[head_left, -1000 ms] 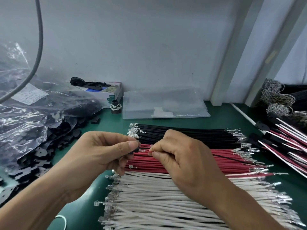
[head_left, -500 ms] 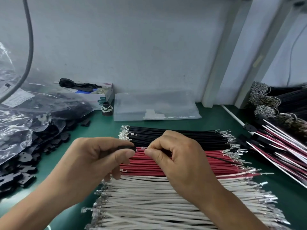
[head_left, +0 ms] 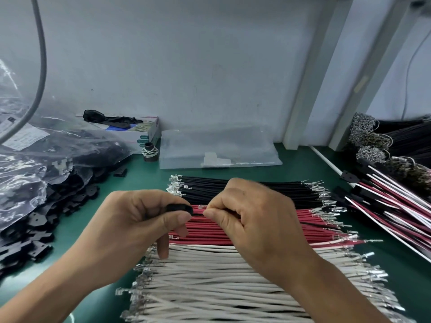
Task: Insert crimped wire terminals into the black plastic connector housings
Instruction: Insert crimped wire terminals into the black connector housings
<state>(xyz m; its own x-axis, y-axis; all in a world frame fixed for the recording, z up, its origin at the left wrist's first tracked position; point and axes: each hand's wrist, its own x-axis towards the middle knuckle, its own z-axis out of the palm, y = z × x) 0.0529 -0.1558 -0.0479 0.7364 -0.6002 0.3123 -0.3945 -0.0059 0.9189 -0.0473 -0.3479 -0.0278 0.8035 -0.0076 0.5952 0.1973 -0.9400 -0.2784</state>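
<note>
Two bare forearms — no sleeves, no gloves

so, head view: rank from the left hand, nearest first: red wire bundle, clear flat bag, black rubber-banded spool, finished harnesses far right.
From the left hand:
1. Red wire bundle, just right of its fingers.
2. Black rubber-banded spool, behind it, by the box.
3. Clear flat bag, behind and to the right, at the wall.
4. Finished harnesses, far right edge.

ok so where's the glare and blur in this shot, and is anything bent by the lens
Head view: glare streaks the plastic bags at left; the white wires smear near the bottom edge; the wide lens tilts the wall posts; the hands and the black housing stay fairly sharp.
</note>
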